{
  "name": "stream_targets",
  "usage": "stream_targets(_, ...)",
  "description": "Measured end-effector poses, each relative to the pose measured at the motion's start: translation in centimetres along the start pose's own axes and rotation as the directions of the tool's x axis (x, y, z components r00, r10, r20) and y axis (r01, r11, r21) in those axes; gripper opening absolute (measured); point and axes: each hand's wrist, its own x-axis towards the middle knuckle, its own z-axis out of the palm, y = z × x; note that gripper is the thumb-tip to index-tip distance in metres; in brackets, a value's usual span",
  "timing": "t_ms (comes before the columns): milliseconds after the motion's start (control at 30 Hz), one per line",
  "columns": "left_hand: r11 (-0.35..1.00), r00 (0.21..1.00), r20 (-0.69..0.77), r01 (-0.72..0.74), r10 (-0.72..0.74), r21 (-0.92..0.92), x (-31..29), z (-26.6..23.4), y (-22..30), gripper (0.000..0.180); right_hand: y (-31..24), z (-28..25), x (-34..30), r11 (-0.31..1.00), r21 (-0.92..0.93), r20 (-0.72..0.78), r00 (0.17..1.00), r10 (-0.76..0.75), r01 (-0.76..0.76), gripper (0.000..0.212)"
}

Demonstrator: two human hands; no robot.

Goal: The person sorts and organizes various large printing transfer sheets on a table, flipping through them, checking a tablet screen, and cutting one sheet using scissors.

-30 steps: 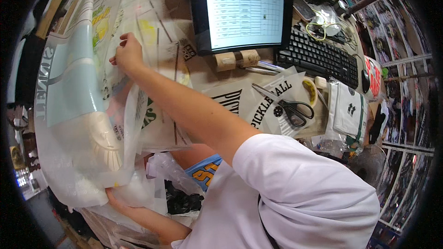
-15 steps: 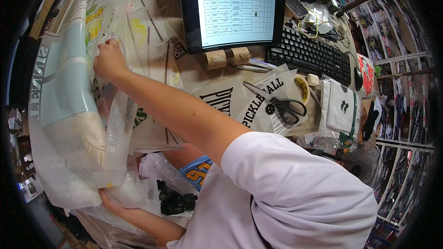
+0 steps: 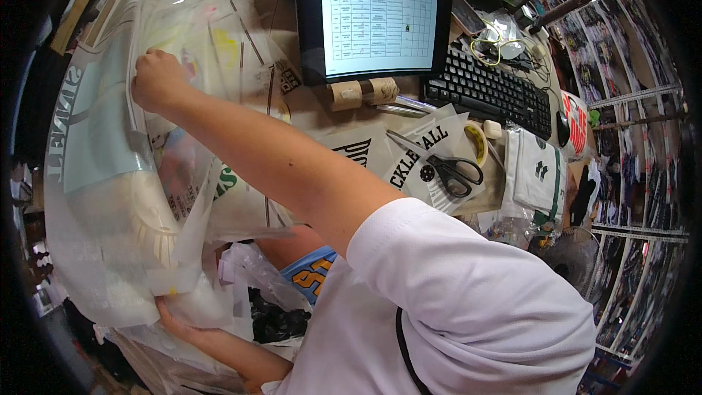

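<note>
Plastic film (image 3: 102,197) lengthwise front-to-back

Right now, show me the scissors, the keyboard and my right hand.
Scissors (image 3: 437,164): head view, black handle near the blades.
Keyboard (image 3: 490,93): head view, middle keys.
Right hand (image 3: 158,80): head view, back of the hand.

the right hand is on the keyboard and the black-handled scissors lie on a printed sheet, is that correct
The hand's place is wrong: the head view shows the right hand gripping translucent film, away from the keyboard. The black-handled scissors do lie on a printed sheet.
</note>
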Motion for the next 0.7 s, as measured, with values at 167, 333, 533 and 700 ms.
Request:
stream_targets(167,0.964,0.97,0.198,-0.088,0.14,-0.25,3.3,-4.3,-3.3,0.057,-0.1,1.2,0.7,0.973,0.065,-0.313,0.93,-0.192,0.223,0.015)
stream_targets(333,0.975,0.989,0.142,-0.01,0.042,-0.22,1.0,-1.0,-0.6,0.057,-1.3,-7.4,1.5,0.902,0.041,-0.488,0.796,-0.358,0.431,0.016)
stream_targets(533,0.945,0.995,0.097,0.051,-0.02,-0.323,0.3,0.1,-0.5,0.057,3.0,-14.3,-4.1,0.664,0.747,-0.238,0.951,0.198,0.049,0.025)
stream_targets(700,0.95,0.995,0.058,0.096,-0.082,-0.297,-0.1,0.3,-0.3,0.056,4.9,-13.4,-10.0,0.57,0.822,-0.233,0.91,0.344,-0.005,0.042)
